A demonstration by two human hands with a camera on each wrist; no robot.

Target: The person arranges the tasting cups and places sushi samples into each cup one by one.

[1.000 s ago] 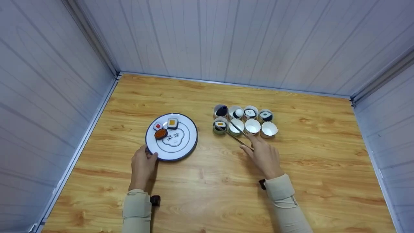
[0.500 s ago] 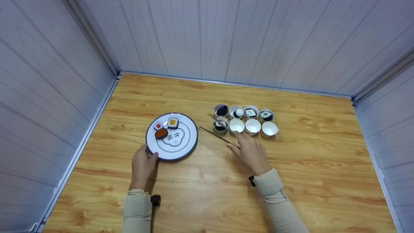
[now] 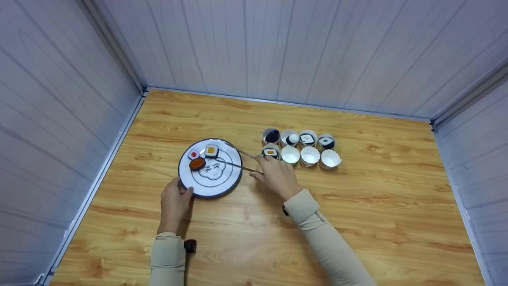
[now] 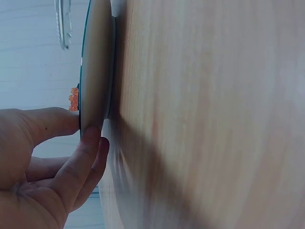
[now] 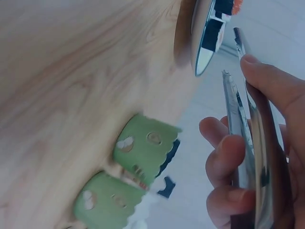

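Observation:
My left hand (image 3: 174,204) pinches the near-left rim of a white plate (image 3: 220,186) with a dark blue edge, thumb on top and fingers underneath. On the plate lie a sushi roll with a square yellow centre (image 3: 212,150), a small roll with a red centre (image 3: 193,154) and an orange roe-topped piece (image 3: 197,164). Metal tongs (image 5: 260,126) are in my right hand (image 3: 278,177), fingers and thumb curled round them. Their arms stand apart with nothing between the tips, which overlap the plate's right part beside the yellow-centred roll in the head view.
Right of the plate stand two rows of paper cups (image 3: 330,159). The back row holds sushi pieces, among them a white-and-black one (image 3: 306,138); the front left cup holds another yellow-centred roll (image 3: 270,153). Pale panels (image 3: 254,51) wall the wooden table (image 3: 246,246).
My right hand has carried the spread tongs left, from over the cups to over the plate. The left hand and the plate have stayed in place.

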